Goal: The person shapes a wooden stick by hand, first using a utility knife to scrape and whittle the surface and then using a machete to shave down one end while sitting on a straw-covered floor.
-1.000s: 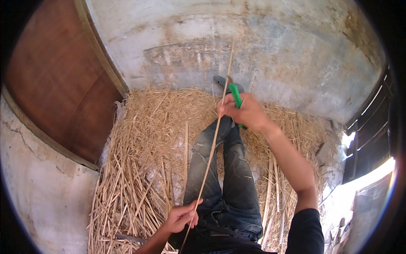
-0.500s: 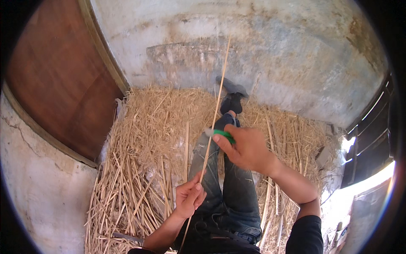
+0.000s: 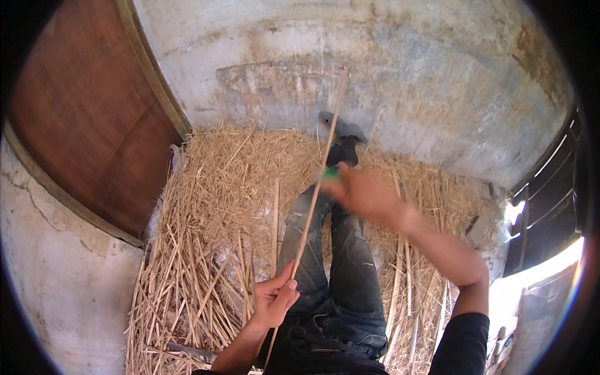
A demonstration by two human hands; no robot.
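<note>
Strip (image 3: 312, 215) and green tool (image 3: 332, 172) above a straw-littered floor

Long, thin and pale, the strip slants from the lower edge, in front of the person's lap, up past the dark trousers (image 3: 353, 262), its upper end seen against the stained wall (image 3: 412, 81). The left hand (image 3: 275, 303) pinches it between thumb and fingers along its lower part. The right hand (image 3: 369, 195), blurred, has its fingers curled around the green tool beside the strip, higher up; whether tool and strip touch cannot be told. Fine, curly shavings (image 3: 231, 165) cover the floor toward the wall, and loose straight lengths (image 3: 187, 284) lie heaped at left. One grey shoe (image 3: 344, 129) shows near the wall's foot. A brown panel (image 3: 94, 112) in a curved-looking frame stands at upper left.
</note>
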